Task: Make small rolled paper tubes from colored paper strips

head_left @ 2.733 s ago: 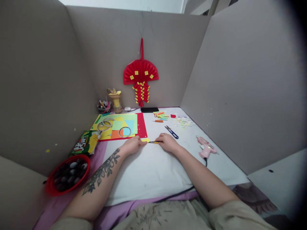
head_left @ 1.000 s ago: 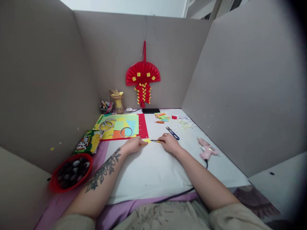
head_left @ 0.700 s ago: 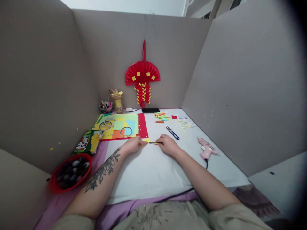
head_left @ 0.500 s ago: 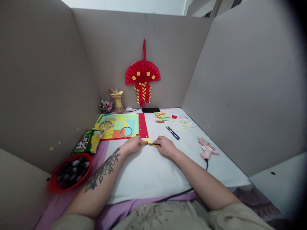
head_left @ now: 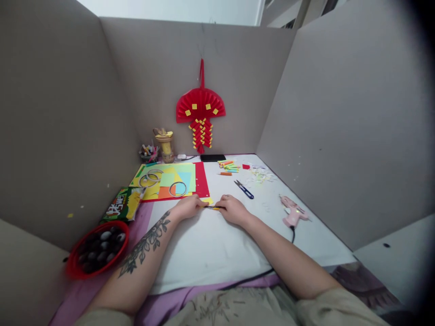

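A thin dark stick (head_left: pixel 214 207) with an orange-yellow strip along it, which looks like paper, spans the gap between my hands just above the white cloth. My left hand (head_left: pixel 190 206) pinches its left end. At the other end, the closed fingers of my right hand (head_left: pixel 233 209) grip it, hiding that end. A small yellow piece of paper (head_left: pixel 208 200) lies right behind the stick, between the hands. Blue thread snips (head_left: pixel 244 189) rest to the right, beyond my right hand. Several small coloured paper rolls (head_left: pixel 228 165) are gathered farther back.
Coloured paper sheets (head_left: pixel 201 181) with metal rings (head_left: pixel 178 189) lie at back left. A pink glue gun (head_left: pixel 292 212) stands right, its cord running to the front edge. A red bowl (head_left: pixel 126 235) and a snack bag (head_left: pixel 123 204) sit left. A red paper fan ornament (head_left: pixel 200 99) hangs behind.
The camera view has shifted slightly. Both hands stay closed at the thin stick in nearly the same place; slightly less of its dark part shows between them.
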Available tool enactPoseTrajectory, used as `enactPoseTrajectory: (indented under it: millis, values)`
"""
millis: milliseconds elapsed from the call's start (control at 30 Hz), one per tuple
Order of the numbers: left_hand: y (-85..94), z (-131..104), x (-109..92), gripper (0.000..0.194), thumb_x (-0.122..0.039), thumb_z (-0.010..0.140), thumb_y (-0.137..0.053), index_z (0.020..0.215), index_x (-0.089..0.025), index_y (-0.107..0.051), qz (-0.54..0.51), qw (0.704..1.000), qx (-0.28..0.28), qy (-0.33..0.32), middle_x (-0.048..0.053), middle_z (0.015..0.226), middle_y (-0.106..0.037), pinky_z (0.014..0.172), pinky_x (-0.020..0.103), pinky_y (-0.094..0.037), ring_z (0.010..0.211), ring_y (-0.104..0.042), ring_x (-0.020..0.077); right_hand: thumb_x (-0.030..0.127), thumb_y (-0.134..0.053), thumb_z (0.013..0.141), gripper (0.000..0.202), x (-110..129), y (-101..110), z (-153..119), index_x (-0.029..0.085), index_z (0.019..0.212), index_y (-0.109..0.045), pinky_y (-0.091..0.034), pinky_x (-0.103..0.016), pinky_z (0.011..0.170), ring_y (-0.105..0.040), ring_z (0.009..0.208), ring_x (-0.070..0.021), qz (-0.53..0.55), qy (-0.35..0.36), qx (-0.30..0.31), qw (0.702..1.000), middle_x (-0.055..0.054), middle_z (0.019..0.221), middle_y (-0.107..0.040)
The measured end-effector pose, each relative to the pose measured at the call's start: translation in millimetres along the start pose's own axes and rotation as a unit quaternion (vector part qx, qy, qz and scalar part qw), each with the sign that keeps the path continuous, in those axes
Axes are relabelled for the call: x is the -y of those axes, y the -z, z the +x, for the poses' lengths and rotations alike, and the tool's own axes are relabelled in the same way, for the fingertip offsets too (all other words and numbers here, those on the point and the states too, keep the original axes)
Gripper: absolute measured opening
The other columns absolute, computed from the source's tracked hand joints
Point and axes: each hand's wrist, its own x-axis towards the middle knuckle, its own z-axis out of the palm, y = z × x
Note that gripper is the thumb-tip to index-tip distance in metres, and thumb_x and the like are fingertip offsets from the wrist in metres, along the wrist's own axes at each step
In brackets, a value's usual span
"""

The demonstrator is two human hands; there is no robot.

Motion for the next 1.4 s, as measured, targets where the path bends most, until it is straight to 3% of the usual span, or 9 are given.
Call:
enactPoseTrajectory:
  millis: [600, 767, 933, 1000, 1067, 1167, 1300, 1400]
  values:
    - [7.2, -2, 1, 0.047, -0.013, 0.079, -0.042, 0.118, -0.03, -0.061, -0.012, 0.999, 0.037, -0.026, 0.005, 0.089, -0.059, 0.07, 0.022, -0.039, 0.079, -0.055, 0.0167, 0.012, -0.049, 0.083, 0.025, 12, -6, 3, 0.018, 0.096, -0.069, -0.039, -0.028, 0.081, -0.051, 0.087, -0.0178, -0.007, 0.046, -0.005, 0.999, -0.008, 0.086, -0.059]
    - [6.4, -1, 2, 0.039, -0.021, 0.083, -0.041, 0.114, -0.029, -0.064, -0.028, 0.999, 0.031, -0.029, 0.005, 0.087, -0.058, 0.07, 0.022, -0.039, 0.076, -0.054, 0.0164, 0.011, -0.051, 0.081, 0.026, 16, -7, 2, 0.019, 0.098, -0.07, -0.04, -0.03, 0.083, -0.053, 0.086, -0.0179, 0.033, 0.092, -0.001, 0.995, -0.007, 0.085, -0.06]
    - [2.9, -1, 7, 0.046, -0.016, 0.082, -0.04, 0.12, -0.031, -0.06, -0.039, 0.999, 0.026, -0.019, 0.004, 0.09, -0.06, 0.074, 0.024, -0.04, 0.081, -0.054, 0.0179, 0.01, -0.055, 0.076, 0.028, 3, 5, 2, 0.021, 0.096, -0.07, -0.042, -0.028, 0.083, -0.056, 0.086, -0.0163, 0.108, 0.126, 0.024, 0.986, -0.005, 0.087, -0.063]
    - [2.3, -1, 9, 0.048, -0.015, 0.081, -0.04, 0.123, -0.03, -0.058, -0.046, 0.999, 0.021, -0.012, 0.005, 0.094, -0.062, 0.078, 0.026, -0.04, 0.083, -0.055, 0.0183, 0.011, -0.054, 0.076, 0.028, -14, 14, 2, 0.02, 0.098, -0.07, -0.043, -0.027, 0.081, -0.057, 0.084, -0.0154, 0.132, 0.063, -0.028, 0.989, -0.005, 0.089, -0.063]
    - [2.2, -1, 9, 0.051, -0.014, 0.079, -0.041, 0.126, -0.028, -0.055, -0.054, 0.999, 0.009, 0.002, 0.005, 0.101, -0.063, 0.08, 0.026, -0.04, 0.088, -0.055, 0.0189, 0.013, -0.051, 0.077, 0.029, -35, 24, 1, 0.017, 0.101, -0.068, -0.044, -0.028, 0.079, -0.057, 0.083, -0.0158, 0.118, -0.062, -0.134, 0.982, -0.007, 0.092, -0.063]
    - [2.4, -3, 7, 0.049, -0.013, 0.077, -0.042, 0.123, -0.022, -0.055, -0.079, 0.996, -0.019, 0.021, 0.006, 0.106, -0.063, 0.08, 0.026, -0.042, 0.092, -0.055, 0.0187, 0.018, -0.054, 0.077, 0.032, -73, 33, -2, 0.013, 0.107, -0.063, -0.042, -0.03, 0.08, -0.057, 0.085, -0.0191, 0.048, -0.243, -0.23, 0.941, -0.009, 0.093, -0.063]
    - [2.8, -4, 2, 0.029, -0.016, 0.078, -0.042, 0.101, -0.018, -0.06, -0.081, 0.993, -0.076, 0.035, 0.005, 0.097, -0.064, 0.074, 0.025, -0.043, 0.085, -0.057, 0.0172, 0.02, -0.058, 0.075, 0.03, -111, 36, -9, 0.014, 0.105, -0.06, -0.041, -0.03, 0.07, -0.058, 0.08, -0.022, -0.009, -0.405, -0.192, 0.894, -0.01, 0.086, -0.064]
    - [4.0, -5, -5, 0.019, -0.023, 0.082, -0.042, 0.086, -0.018, -0.059, -0.03, 0.992, -0.102, 0.07, 0.006, 0.09, -0.062, 0.07, 0.026, -0.042, 0.082, -0.057, 0.018, 0.021, -0.058, 0.076, 0.02, -115, 35, -11, 0.014, 0.093, -0.064, -0.04, -0.03, 0.071, -0.057, 0.083, -0.0232, -0.041, -0.414, -0.169, 0.894, -0.013, 0.089, -0.063]
